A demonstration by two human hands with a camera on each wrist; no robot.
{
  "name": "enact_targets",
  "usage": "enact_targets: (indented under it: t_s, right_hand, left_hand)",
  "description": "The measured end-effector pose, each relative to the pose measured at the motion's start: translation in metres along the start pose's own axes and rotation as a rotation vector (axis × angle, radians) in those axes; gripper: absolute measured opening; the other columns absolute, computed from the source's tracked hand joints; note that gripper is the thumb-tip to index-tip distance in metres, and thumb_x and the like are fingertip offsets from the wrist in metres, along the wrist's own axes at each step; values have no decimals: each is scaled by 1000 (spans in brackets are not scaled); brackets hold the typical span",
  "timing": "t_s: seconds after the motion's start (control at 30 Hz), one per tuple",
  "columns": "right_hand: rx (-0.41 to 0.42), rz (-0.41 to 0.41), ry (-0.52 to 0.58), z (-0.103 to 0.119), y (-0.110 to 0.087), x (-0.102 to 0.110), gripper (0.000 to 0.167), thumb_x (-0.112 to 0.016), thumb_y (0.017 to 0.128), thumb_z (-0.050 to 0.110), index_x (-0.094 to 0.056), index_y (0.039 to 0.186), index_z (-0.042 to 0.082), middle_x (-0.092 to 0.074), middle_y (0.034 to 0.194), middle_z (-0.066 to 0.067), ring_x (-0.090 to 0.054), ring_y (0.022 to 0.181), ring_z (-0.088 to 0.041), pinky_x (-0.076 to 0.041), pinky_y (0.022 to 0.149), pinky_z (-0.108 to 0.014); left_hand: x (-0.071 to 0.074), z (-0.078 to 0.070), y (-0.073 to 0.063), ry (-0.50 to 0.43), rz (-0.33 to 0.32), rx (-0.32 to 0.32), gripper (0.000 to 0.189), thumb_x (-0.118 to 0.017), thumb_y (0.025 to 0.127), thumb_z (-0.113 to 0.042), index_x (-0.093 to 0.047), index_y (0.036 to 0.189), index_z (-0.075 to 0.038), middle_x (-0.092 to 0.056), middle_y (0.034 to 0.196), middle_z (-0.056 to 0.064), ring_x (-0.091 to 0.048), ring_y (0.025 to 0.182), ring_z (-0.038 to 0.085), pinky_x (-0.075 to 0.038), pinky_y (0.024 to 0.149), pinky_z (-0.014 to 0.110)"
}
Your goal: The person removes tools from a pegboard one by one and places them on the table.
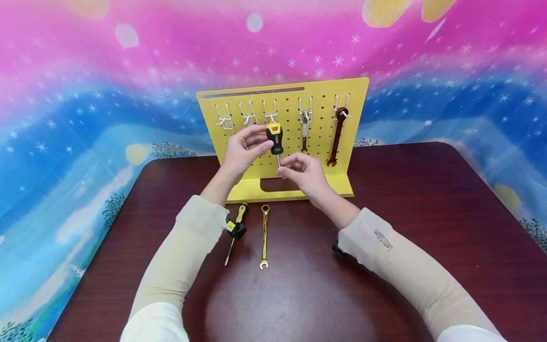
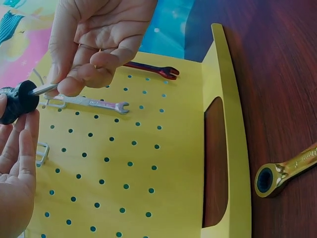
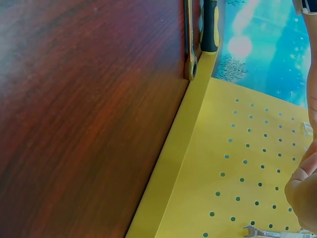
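Observation:
A stubby black and yellow screwdriver [image 1: 277,138] is upright in front of the pegboard, handle on top and metal shaft pointing down. My left hand [image 1: 245,151] holds the handle, thumb on its front and fingers behind. From the right, my right hand [image 1: 306,176] pinches the shaft near its tip between thumb and forefinger. Seen in the left wrist view, the shaft [image 2: 43,89] runs from the black handle [image 2: 24,101] to those fingertips. Right behind the handle is a white wire hook [image 1: 270,108].
On the yellow pegboard [image 1: 290,88] hang a silver wrench [image 1: 305,130] and a reddish-brown wrench [image 1: 337,137]. More white hooks [image 1: 224,116] are at its left. A gold wrench [image 1: 264,237] and another screwdriver [image 1: 241,213] lie on the dark table [image 1: 307,275] in front.

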State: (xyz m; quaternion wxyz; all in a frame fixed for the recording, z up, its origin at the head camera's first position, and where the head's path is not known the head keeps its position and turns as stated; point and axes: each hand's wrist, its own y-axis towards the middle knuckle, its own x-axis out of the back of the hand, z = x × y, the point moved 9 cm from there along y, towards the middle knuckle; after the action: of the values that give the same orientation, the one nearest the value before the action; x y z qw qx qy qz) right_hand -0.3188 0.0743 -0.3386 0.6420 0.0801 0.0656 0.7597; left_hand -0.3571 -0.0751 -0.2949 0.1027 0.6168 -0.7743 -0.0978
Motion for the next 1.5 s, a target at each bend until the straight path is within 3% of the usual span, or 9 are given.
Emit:
enact_targets:
  t_s: [0.3, 0.53, 0.77, 1.1, 1.37, 1.5]
  right_hand:
    - [-47, 33, 1, -7, -10, -1, 16, -69, 90, -1, -64, 104, -8, -72, 75, 13, -67, 72, -9, -58, 73, -22]
    - [-74, 57, -11, -9, -18, -2, 20, -67, 91, -2, -61, 107, -12, -73, 78, 10, -70, 75, -6, -61, 81, -31]
    - [-87, 69, -61, -11, -26, -1, 14, -69, 90, -1, -65, 102, -7, -76, 83, -3, -70, 77, -12, -59, 78, -28]
    - [-115, 114, -100, -25, -36, -4, 15, -69, 89, -2, -64, 102, -9, -74, 78, 1, -72, 78, -15, -59, 75, -25]
    - [-144, 147, -145, -36, -43, -7, 15, -68, 90, -2, -64, 103, -10, -76, 80, -10, -73, 83, -31, -60, 79, -41]
    - [-155, 161, -155, -39, -45, -8, 15, -66, 90, -4, -64, 103, -11, -75, 80, -11, -73, 84, -33, -60, 77, -35]
  left_hand:
    - [-2, 7, -7, 32, 10, 6, 42, -72, 89, -5, -61, 130, -2, -72, 114, 16, -72, 95, 10, -58, 90, 27]
    - [-6, 9, -13, 51, 29, -7, 42, -72, 89, -4, -62, 130, -1, -71, 116, 18, -72, 95, 9, -58, 91, 28]
    - [-9, 13, -19, 50, 49, 0, 42, -72, 89, -2, -61, 130, -1, -69, 119, 23, -73, 95, 12, -58, 91, 30]
    - [-9, 33, -28, 71, 90, 74, 45, -73, 89, -5, -61, 132, -6, -71, 116, 22, -74, 86, 11, -62, 79, 33]
    - [-10, 52, -36, 62, 107, 147, 44, -73, 89, -6, -61, 131, -7, -71, 115, 19, -72, 89, 12, -59, 71, 26]
    - [-10, 58, -39, 67, 109, 165, 43, -74, 88, -6, -61, 130, -8, -71, 114, 18, -71, 89, 12, -61, 75, 35]
